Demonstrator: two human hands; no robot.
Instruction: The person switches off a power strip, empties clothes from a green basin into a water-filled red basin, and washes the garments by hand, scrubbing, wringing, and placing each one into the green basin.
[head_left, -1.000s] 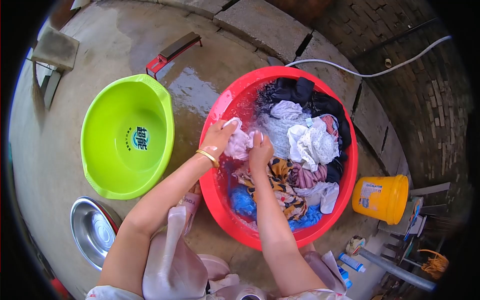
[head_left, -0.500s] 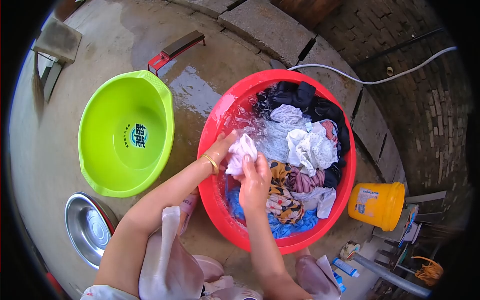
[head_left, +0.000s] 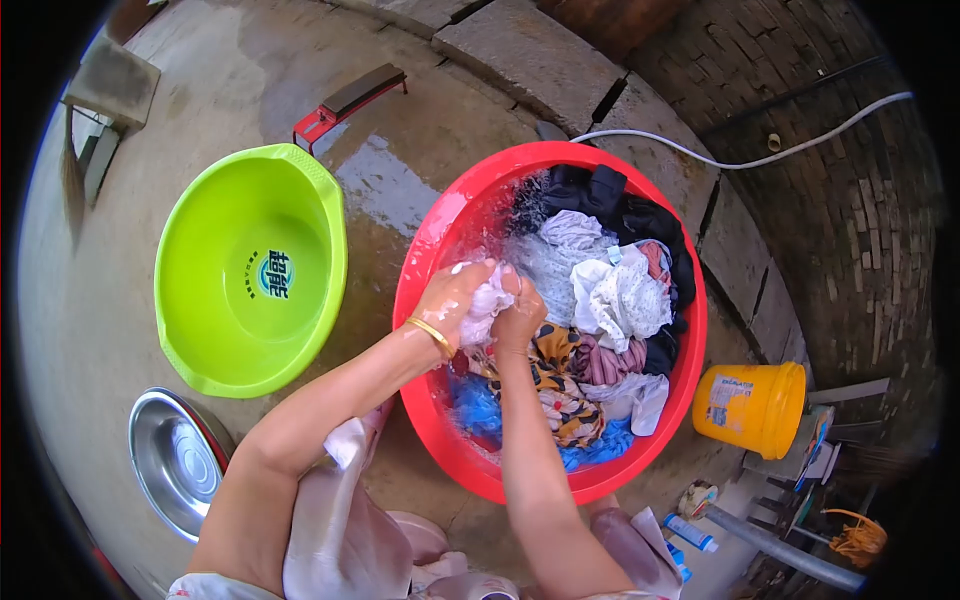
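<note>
A wet pale pink cloth point(head_left: 484, 308) is bunched between my two hands, over the left part of a large red tub point(head_left: 432, 428). My left hand point(head_left: 452, 300), below a gold bracelet point(head_left: 432, 338), grips its left side. The fingers of my right hand point(head_left: 518, 315) are closed on its right side. Water splashes beside my hands. In the tub, to the right, lie a white dotted garment point(head_left: 628, 295), black clothing point(head_left: 645, 222), a patterned orange and black cloth point(head_left: 560, 395), a striped mauve cloth point(head_left: 608, 360) and blue fabric point(head_left: 478, 408).
A green basin point(head_left: 215, 300) stands at left, with a metal bowl point(head_left: 180, 465) below it. A red-framed bench point(head_left: 350, 100) is at the top. A yellow bucket point(head_left: 748, 408), bottles point(head_left: 690, 532) and a grey pipe point(head_left: 780, 548) are at right. A white hose point(head_left: 740, 164) crosses the upper right.
The cloth has been turned and bunched up between my hands. My right hand, palm up half a second ago, has rolled over and moved up, closing on the cloth.
</note>
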